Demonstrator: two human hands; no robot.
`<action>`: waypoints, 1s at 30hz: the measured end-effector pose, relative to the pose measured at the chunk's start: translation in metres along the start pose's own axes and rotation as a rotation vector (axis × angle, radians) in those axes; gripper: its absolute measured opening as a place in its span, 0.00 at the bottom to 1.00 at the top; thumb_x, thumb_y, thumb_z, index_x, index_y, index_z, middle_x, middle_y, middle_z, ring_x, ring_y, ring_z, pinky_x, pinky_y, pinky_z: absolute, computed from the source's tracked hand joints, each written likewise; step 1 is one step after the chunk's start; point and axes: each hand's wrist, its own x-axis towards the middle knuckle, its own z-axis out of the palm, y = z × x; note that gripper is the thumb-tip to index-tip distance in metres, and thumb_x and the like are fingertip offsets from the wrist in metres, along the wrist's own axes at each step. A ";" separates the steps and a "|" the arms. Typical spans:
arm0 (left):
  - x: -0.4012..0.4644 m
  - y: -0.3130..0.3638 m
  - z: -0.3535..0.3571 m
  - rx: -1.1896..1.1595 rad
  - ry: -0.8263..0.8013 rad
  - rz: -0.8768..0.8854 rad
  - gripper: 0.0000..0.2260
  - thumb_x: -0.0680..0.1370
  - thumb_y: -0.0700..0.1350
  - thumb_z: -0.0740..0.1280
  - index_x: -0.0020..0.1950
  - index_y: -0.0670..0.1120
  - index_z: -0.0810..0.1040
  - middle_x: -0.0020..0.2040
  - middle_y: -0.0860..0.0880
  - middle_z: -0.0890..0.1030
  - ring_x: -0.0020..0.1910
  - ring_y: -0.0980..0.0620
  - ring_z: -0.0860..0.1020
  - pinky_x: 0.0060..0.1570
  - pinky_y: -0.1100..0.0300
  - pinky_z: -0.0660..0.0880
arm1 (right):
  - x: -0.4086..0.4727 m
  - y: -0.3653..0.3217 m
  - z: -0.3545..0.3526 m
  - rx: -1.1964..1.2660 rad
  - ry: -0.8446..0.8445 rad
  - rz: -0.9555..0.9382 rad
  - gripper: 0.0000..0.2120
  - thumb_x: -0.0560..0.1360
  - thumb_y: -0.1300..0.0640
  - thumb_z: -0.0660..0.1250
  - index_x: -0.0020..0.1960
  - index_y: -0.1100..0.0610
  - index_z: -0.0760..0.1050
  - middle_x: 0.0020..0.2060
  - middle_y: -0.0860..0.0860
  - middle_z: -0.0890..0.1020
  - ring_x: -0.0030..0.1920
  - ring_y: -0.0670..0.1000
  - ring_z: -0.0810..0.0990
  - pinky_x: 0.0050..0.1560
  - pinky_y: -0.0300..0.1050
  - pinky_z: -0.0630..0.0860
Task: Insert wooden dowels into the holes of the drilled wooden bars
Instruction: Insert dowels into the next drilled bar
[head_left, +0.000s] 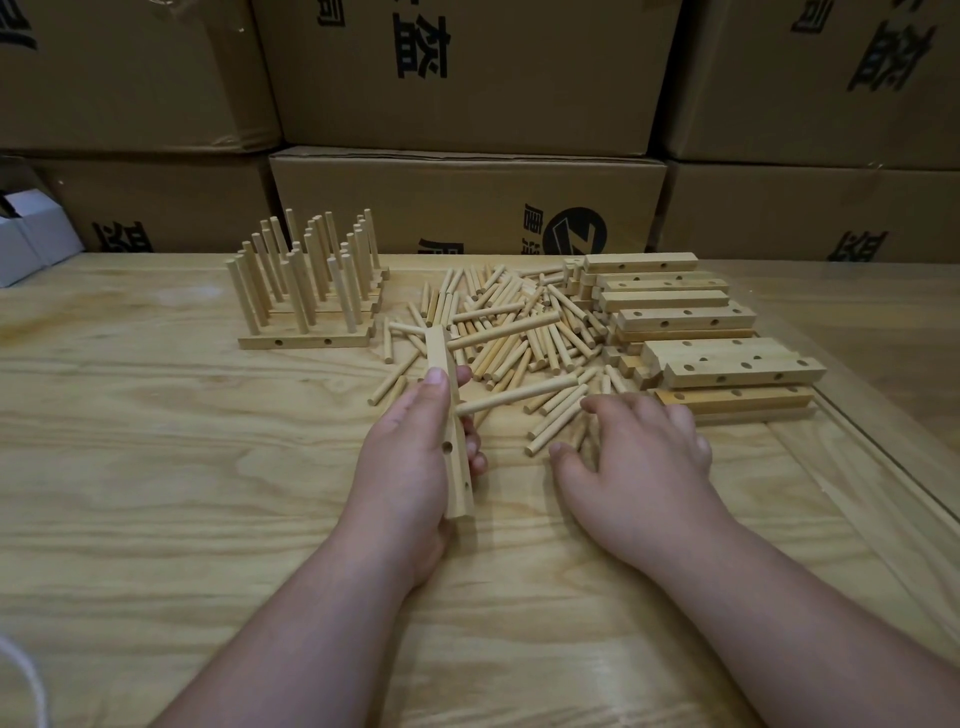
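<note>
Head view shows the left hand clamped round a drilled bar, held on edge so its holes face right, toward the supply. Two dowels already stick out sideways from it; lower holes look empty. The right hand hovers with fingers spread and empty over the near edge of the loose dowel pile, probably choosing the next peg. Undrilled-looking spare bars are stacked just right of the pile, while finished racks stand apart on the left, out of the way.
</note>
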 end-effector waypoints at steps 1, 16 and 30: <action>0.000 0.000 0.000 -0.001 0.000 0.000 0.14 0.83 0.52 0.63 0.49 0.50 0.87 0.31 0.51 0.76 0.29 0.54 0.72 0.29 0.59 0.72 | 0.000 0.000 0.000 0.006 0.012 0.009 0.27 0.75 0.35 0.58 0.71 0.44 0.67 0.71 0.50 0.69 0.67 0.55 0.62 0.65 0.56 0.62; 0.001 -0.001 -0.001 -0.005 -0.009 0.011 0.14 0.84 0.52 0.63 0.48 0.51 0.88 0.31 0.50 0.76 0.29 0.54 0.72 0.28 0.60 0.72 | 0.001 0.002 0.000 0.050 0.005 -0.035 0.25 0.76 0.35 0.60 0.70 0.44 0.71 0.66 0.49 0.71 0.67 0.53 0.66 0.67 0.54 0.66; 0.002 -0.001 -0.001 0.007 -0.010 0.012 0.14 0.84 0.53 0.63 0.49 0.50 0.88 0.31 0.51 0.76 0.29 0.54 0.73 0.29 0.60 0.72 | 0.001 0.003 -0.004 0.057 0.044 -0.006 0.20 0.77 0.48 0.62 0.66 0.54 0.74 0.56 0.52 0.75 0.58 0.55 0.75 0.58 0.51 0.74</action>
